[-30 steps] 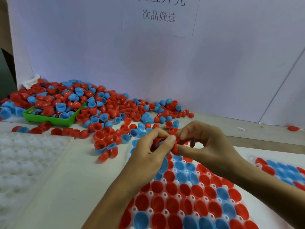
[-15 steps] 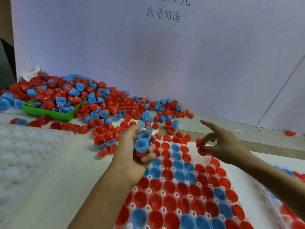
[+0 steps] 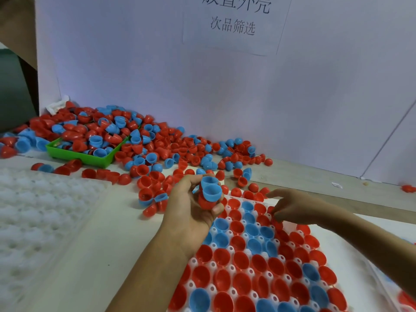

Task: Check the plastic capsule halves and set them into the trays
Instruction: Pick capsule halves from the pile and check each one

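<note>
The left hand is raised just above the near-left part of the filled tray, fingers curled round a small stack of capsule halves: two blue halves on top, rims facing up and toward the far edge of the surface, and a red half beneath them. The stack's long axis tilts up and away from the palm.

The right hand is lowered at the far edge of the same tray, palm down, index finger extended toward the far-left. Its thumb and remaining fingers pinch a red half at a pocket in the tray's far rows. Whether that half is already seated cannot be determined.

The governing relation: the held stack lies directly to the left of the right hand, near it but not touching, with the open rims within reach of its fingertips. The right hand is therefore the nearer one for drawing the next half from the stack, and the free pockets appear to lie at the tray's far edge, just under it.

The loose supply heap covers the far-left of the surface, around a green bin. An unfilled white tray lies at the left edge.
</note>
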